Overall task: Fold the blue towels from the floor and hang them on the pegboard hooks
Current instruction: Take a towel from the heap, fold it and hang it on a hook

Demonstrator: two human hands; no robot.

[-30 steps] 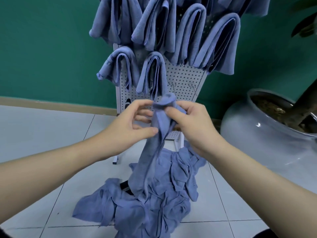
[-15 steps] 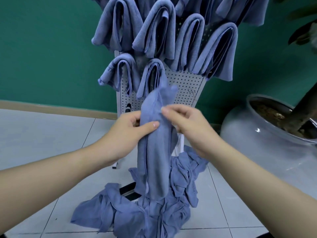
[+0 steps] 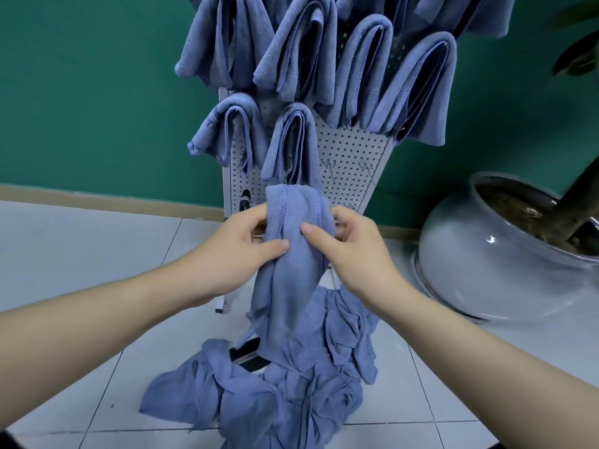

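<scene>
A blue towel (image 3: 288,286) hangs doubled over in front of me, its folded top edge at the height of my hands. My left hand (image 3: 233,254) pinches its left side with thumb and fingers. On the towel's right side, my right hand (image 3: 353,251) grips it with the thumb in front. Below it a heap of crumpled blue towels (image 3: 275,393) lies on the tiled floor. Behind stands the white pegboard (image 3: 350,160), with several folded blue towels (image 3: 291,50) draped over its hooks. Bare hooks (image 3: 366,168) show at the lower right of the board.
A large grey glazed plant pot (image 3: 486,264) with a trunk stands on the floor at the right. A green wall (image 3: 90,92) with a wooden skirting runs behind. The pegboard's white foot (image 3: 222,306) and a dark object (image 3: 249,351) sit by the heap.
The towel's top has been spread wider and doubled over between my hands. Both hands shifted their grip to its two sides, and the towel now hangs shorter above the heap.
</scene>
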